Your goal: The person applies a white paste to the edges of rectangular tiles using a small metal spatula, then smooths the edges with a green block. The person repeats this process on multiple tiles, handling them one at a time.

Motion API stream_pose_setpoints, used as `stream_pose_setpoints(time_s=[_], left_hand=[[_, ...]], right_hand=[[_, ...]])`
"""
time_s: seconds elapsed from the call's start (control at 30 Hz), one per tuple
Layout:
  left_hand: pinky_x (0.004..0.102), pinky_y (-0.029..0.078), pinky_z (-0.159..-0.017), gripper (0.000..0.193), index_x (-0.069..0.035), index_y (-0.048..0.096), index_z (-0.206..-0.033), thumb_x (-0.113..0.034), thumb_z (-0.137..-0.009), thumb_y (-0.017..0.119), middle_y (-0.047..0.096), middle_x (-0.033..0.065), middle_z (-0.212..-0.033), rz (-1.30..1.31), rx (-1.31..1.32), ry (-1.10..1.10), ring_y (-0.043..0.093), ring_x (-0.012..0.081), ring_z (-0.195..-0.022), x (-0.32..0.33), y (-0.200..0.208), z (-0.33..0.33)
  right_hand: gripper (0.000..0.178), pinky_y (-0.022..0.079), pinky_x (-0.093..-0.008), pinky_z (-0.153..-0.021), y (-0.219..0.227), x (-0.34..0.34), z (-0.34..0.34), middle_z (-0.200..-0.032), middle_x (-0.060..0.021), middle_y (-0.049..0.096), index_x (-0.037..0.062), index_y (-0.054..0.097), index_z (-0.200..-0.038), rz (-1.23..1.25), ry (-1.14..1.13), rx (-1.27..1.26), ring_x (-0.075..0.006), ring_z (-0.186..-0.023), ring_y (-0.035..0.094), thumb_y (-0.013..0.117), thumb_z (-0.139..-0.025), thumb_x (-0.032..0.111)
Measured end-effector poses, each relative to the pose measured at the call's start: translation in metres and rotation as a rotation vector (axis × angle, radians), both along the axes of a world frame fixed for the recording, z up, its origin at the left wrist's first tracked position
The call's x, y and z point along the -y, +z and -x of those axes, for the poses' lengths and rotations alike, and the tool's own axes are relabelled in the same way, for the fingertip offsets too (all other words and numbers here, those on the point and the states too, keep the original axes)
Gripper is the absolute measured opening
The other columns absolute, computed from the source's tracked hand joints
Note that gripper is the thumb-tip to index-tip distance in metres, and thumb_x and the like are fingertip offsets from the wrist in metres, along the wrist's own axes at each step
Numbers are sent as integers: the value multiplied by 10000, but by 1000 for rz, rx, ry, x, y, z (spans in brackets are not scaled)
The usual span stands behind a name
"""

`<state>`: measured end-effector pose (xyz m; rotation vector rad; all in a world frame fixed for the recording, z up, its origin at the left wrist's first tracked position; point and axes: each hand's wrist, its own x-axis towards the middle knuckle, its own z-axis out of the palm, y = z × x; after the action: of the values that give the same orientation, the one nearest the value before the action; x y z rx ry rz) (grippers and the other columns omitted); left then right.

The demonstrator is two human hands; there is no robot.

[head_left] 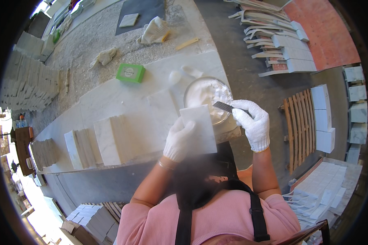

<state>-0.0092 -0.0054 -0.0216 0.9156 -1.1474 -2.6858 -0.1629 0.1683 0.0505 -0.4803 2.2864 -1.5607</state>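
My left hand (176, 141), in a white knit glove, grips a thin white marble tile (203, 132) by its left side, thumb across its face. My right hand (255, 124), gloved the same way, closes on the end of a short, flat, dark strip-like tool (222, 106) with a ridged surface; its exact kind is unclear. The tool's tip hangs over a round bowl (185, 93) of white paste or powder (206, 92), to the right of the tile's upper edge. Part of the bowl is hidden behind the tile and tool.
Upright tile stacks (108, 141) line the bench's near left edge. A green box (131, 73), a crumpled cloth (104, 57), a loose white glove (155, 30) and a wooden stick (187, 43) lie farther back. On the right stands a slatted wooden pallet (300, 126).
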Motion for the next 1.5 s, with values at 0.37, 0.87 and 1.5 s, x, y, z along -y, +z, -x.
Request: stream_pose_setpoints(time_s=[0.37,0.87,1.5], left_hand=[[314,549,-871,423,17,596,-1378,-236,-1041,634,669,26,-1131,82,-7,-45,627,119,-994,1,-7,-2],[320,560,-851,373,1,620,-1351,-213,-1048,652,687,31,-1152,37,34,-33,642,116,-994,1,-10,-3],[308,548,-881,409,10,604,-1401,-208,-1058,646,701,57,-1182,42,-48,28,654,131,-1007,-6,12,-9]], right_hand=[[401,550,-458,-955,3,60,53,-1200,-93,709,186,756,-1232,-785,330,-703,-331,-1103,670,745,-913,428],[494,545,-402,-1038,-22,172,86,-1311,-119,711,152,713,-1304,-387,674,-300,-284,-1180,687,828,-845,294],[362,546,-342,-830,35,-12,26,-1014,-105,771,35,810,-1102,-153,390,-265,-206,-897,701,886,-776,172]])
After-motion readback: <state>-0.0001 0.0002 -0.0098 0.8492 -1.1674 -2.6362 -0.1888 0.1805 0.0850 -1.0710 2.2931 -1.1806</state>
